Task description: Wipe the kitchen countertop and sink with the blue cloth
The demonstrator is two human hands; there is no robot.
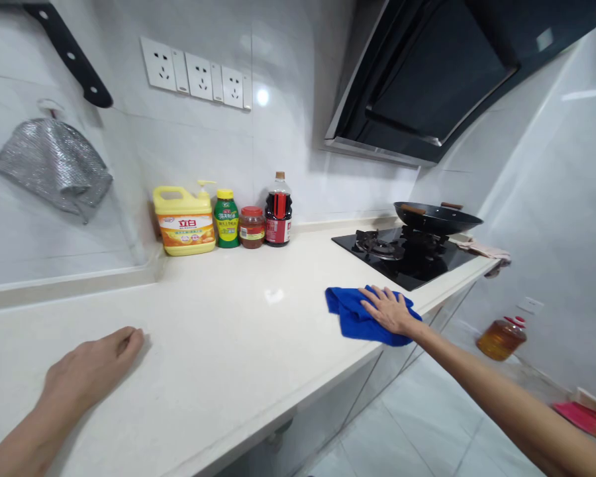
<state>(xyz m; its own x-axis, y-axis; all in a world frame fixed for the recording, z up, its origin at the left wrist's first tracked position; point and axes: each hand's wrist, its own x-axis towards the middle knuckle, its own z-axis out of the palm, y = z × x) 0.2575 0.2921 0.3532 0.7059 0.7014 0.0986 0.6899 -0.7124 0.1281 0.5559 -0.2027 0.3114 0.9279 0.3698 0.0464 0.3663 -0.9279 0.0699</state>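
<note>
My right hand (388, 311) lies flat, fingers spread, on a blue cloth (352, 315). The cloth is bunched and creased on the pale countertop (238, 344), close to the front corner of the hob, and part of it reaches the counter's front edge. On the left part of the counter rests my left hand (92, 368), closed in a loose fist. No object shows in it, and nothing stands right beside it.
Against the back wall stand a yellow detergent jug (186, 222), a green bottle (227, 220), a red-lidded jar (251, 228) and a dark sauce bottle (278, 215). A wok (442, 218) sits on the black gas hob (412, 265) under the hood (451, 73). An oil jug (501, 339) stands lower right.
</note>
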